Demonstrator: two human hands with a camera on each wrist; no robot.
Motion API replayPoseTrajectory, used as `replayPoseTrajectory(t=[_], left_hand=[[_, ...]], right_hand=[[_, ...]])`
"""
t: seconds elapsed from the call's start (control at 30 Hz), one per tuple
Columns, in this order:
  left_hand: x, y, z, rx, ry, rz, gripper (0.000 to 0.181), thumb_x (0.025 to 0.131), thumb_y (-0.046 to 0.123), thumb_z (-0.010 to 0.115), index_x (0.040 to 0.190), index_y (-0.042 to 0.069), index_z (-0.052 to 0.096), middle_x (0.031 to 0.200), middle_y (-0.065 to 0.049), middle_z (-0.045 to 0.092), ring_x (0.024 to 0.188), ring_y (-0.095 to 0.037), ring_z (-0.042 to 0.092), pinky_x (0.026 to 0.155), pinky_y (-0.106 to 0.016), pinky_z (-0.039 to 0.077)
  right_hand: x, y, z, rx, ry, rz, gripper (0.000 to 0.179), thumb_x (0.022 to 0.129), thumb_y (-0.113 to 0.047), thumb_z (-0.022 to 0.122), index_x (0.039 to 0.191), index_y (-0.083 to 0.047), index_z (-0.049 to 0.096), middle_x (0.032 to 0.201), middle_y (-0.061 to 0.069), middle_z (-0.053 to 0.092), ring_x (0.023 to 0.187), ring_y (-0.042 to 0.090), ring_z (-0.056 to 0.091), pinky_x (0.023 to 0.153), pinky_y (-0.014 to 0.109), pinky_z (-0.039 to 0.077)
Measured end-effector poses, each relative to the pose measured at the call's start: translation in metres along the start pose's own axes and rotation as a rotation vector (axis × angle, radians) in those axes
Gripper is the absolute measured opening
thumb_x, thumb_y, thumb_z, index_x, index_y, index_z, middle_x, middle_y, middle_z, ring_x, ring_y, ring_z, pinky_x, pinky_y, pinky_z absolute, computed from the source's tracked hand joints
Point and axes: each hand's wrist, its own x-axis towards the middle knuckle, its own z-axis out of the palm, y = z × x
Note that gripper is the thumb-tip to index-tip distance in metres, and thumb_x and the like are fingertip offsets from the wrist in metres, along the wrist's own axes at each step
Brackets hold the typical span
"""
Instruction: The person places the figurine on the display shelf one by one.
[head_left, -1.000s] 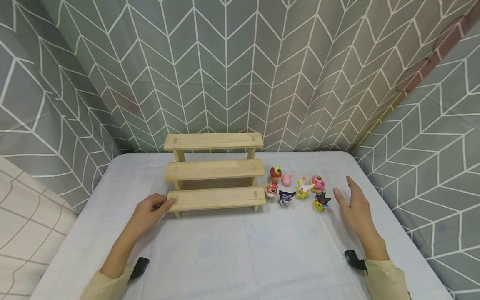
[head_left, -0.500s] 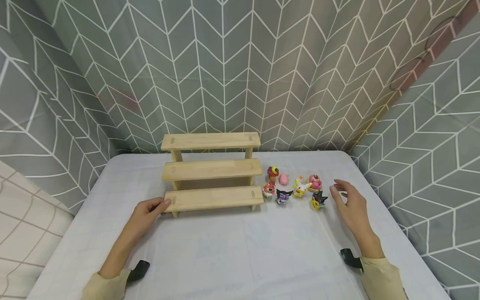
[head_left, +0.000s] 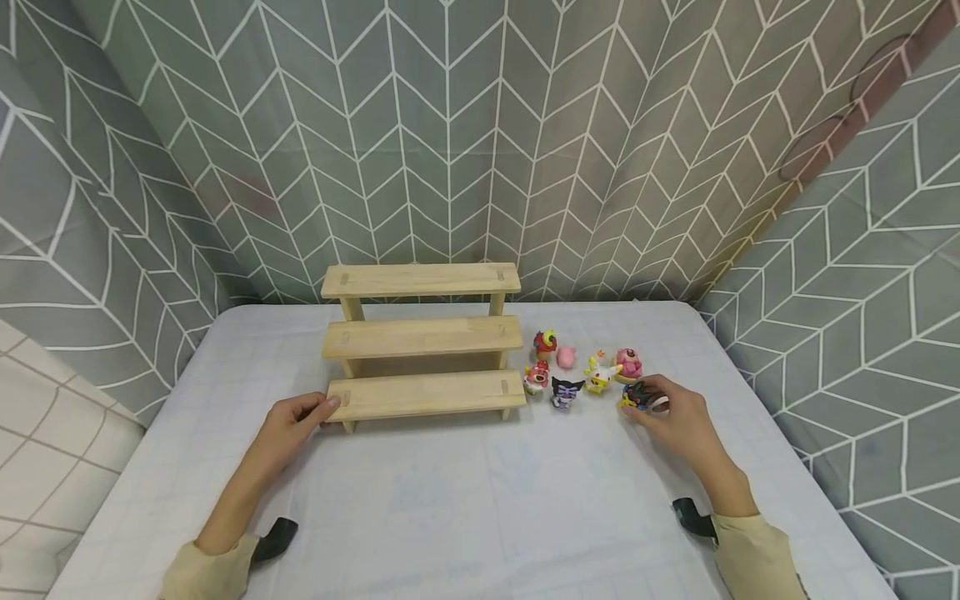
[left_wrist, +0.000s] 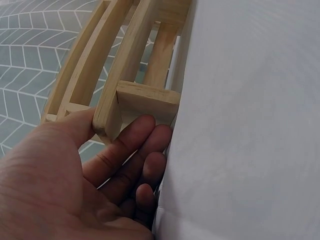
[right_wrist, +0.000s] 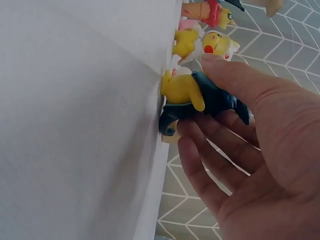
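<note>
A three-tier wooden display stand [head_left: 423, 337] stands on the white-covered table. My left hand [head_left: 288, 429] grips the left end of its lowest shelf, thumb on top and curled fingers underneath, as the left wrist view [left_wrist: 125, 150] shows. To the right, my right hand [head_left: 686, 425] pinches a small yellow figurine with a dark cape and ears [right_wrist: 182, 90] between thumb and fingers. The figurine still seems to touch the tabletop. Close by are a white-and-yellow figurine [head_left: 598, 377] and a pink figurine on a round base [head_left: 628, 363].
More figurines sit between the stand and my right hand: a purple-and-black one [head_left: 566, 393], a red-and-white one [head_left: 536, 377], a red-and-yellow one [head_left: 545, 342] and a plain pink one [head_left: 566, 357]. A grey patterned curtain [head_left: 450, 150] hangs behind the table.
My right hand has moved left to the yellow-and-dark figurine and closed its fingers on it. The left hand stays at the shelf's end. The view has shifted slightly.
</note>
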Motion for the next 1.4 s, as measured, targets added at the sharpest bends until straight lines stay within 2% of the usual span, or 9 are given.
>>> replayPoseTrajectory(t=[0.27,0.53,0.7,0.8,0.97,1.13,1.27,1.4], left_hand=[[-0.002,0.002,-0.001,0.0,0.003,-0.002,0.039,0.108,0.041,0.061,0.098,0.004,0.068,0.089,-0.005,0.057,0.081,-0.01,0.047,0.066,-0.027,0.04],[-0.002,0.001,0.0,0.019,0.011,0.004,0.035,0.109,0.033,0.06,0.095,0.001,0.065,0.085,-0.01,0.054,0.076,-0.01,0.046,0.064,-0.026,0.039],[-0.002,0.0,0.001,0.005,0.017,0.017,0.038,0.108,0.038,0.062,0.094,0.004,0.067,0.086,-0.008,0.058,0.079,-0.01,0.048,0.066,-0.026,0.04],[-0.002,-0.001,0.001,0.003,0.019,0.023,0.04,0.107,0.042,0.063,0.093,0.005,0.067,0.086,-0.006,0.059,0.081,-0.011,0.05,0.068,-0.026,0.041],[0.0,0.0,0.001,0.005,0.022,0.042,0.041,0.107,0.043,0.063,0.09,0.005,0.066,0.082,-0.004,0.055,0.078,-0.011,0.049,0.066,-0.027,0.04],[0.0,0.003,0.001,0.011,0.023,0.044,0.04,0.107,0.041,0.063,0.091,0.004,0.065,0.081,-0.005,0.054,0.077,-0.011,0.048,0.065,-0.026,0.039],[-0.001,0.002,0.001,0.013,0.022,0.027,0.041,0.107,0.043,0.062,0.092,0.005,0.066,0.083,-0.005,0.055,0.078,-0.012,0.049,0.065,-0.027,0.04],[-0.002,0.003,0.001,0.009,0.022,0.016,0.042,0.107,0.044,0.062,0.093,0.005,0.067,0.084,-0.005,0.057,0.079,-0.012,0.049,0.067,-0.026,0.041]], right_hand=[[0.0,0.001,0.002,0.018,0.029,-0.003,0.048,0.081,-0.014,0.093,0.121,-0.001,0.069,0.103,0.019,0.076,0.089,0.034,0.074,0.079,0.049,0.061],[-0.002,-0.002,0.001,0.078,0.111,-0.041,0.05,0.077,-0.007,0.094,0.121,-0.002,0.071,0.099,0.014,0.076,0.089,0.034,0.074,0.075,0.034,0.061],[-0.002,-0.007,-0.003,0.063,0.166,-0.068,0.048,0.078,-0.007,0.093,0.12,-0.005,0.073,0.098,0.01,0.076,0.09,0.024,0.072,0.074,0.024,0.059],[-0.002,-0.01,-0.007,0.058,0.161,-0.068,0.046,0.079,-0.01,0.092,0.12,-0.006,0.073,0.099,0.01,0.076,0.09,0.02,0.07,0.074,0.02,0.058],[-0.005,-0.016,-0.014,0.041,0.173,-0.048,0.044,0.081,-0.013,0.09,0.122,-0.006,0.073,0.099,0.01,0.076,0.091,0.027,0.071,0.073,0.012,0.053],[-0.001,-0.024,-0.02,0.044,0.213,-0.045,0.046,0.083,-0.01,0.088,0.126,-0.005,0.071,0.102,0.013,0.075,0.093,0.031,0.071,0.076,0.001,0.043],[0.007,-0.033,-0.022,0.053,0.246,-0.041,0.052,0.083,-0.007,0.087,0.129,-0.002,0.064,0.106,0.017,0.074,0.095,0.03,0.069,0.08,-0.001,0.04],[0.015,-0.04,-0.022,0.074,0.282,-0.056,0.053,0.082,-0.004,0.087,0.129,0.0,0.06,0.108,0.017,0.072,0.095,0.02,0.066,0.082,0.0,0.042]])
